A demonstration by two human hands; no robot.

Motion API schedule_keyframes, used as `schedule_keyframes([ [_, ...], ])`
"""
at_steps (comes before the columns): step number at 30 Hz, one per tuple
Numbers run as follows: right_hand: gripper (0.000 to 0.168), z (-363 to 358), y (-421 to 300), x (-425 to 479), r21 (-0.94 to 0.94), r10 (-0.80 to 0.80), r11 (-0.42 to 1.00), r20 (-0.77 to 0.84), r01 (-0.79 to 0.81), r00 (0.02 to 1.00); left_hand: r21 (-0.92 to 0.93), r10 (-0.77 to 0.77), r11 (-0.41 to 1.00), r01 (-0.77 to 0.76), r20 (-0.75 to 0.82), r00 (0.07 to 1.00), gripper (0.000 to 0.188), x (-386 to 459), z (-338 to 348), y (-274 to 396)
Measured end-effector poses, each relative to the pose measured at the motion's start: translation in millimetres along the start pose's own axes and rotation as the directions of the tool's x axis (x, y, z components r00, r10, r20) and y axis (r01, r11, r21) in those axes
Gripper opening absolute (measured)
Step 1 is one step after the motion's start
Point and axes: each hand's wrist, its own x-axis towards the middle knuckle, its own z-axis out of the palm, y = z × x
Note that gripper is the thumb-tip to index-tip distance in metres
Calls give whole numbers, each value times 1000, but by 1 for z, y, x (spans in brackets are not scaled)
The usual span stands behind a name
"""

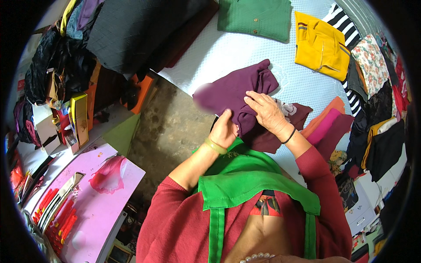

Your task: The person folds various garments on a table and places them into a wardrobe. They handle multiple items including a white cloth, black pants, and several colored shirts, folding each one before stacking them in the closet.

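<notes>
A dark purple knit garment [235,83] lies partly folded at the near edge of the bed, with a blurred patch at its left end. My left hand [224,131] grips its near edge, thumb on top and the other fingers underneath. Over the bunched cloth on the right side rests my right hand [268,111], its fingers stretched out and touching the fabric. The right thumb is hidden. Beneath the purple garment a maroon garment [297,113] with a white pattern shows. Folded coral cloth [324,111], magenta and plum cloths lie just to the right.
A folded green cardigan [255,19] and a folded yellow garment [320,46] lie farther back on the quilted white bed [210,62]. Clothes are piled along the right. At left stand a pink table [98,197] and a dark covered object [131,33]. Concrete floor [158,115] lies between.
</notes>
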Motion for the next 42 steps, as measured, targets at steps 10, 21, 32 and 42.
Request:
schedule_keyframes([
  [10,43,-139,-50,-34,221,220,959,-186,-177,958,473,375,807,-353,50,926,41,-10,55,82],
  [21,24,-360,-49,-131,686,453,712,-612,149,648,130,509,774,-619,454,731,39,-97,248,201],
  [32,16,-347,-116,-216,559,419,826,-523,-73,742,230,98,928,-293,609,787,34,-171,195,167],
  [42,42,-386,-20,-158,732,793,598,-481,-326,374,234,-192,971,51,637,747,34,-74,260,167],
])
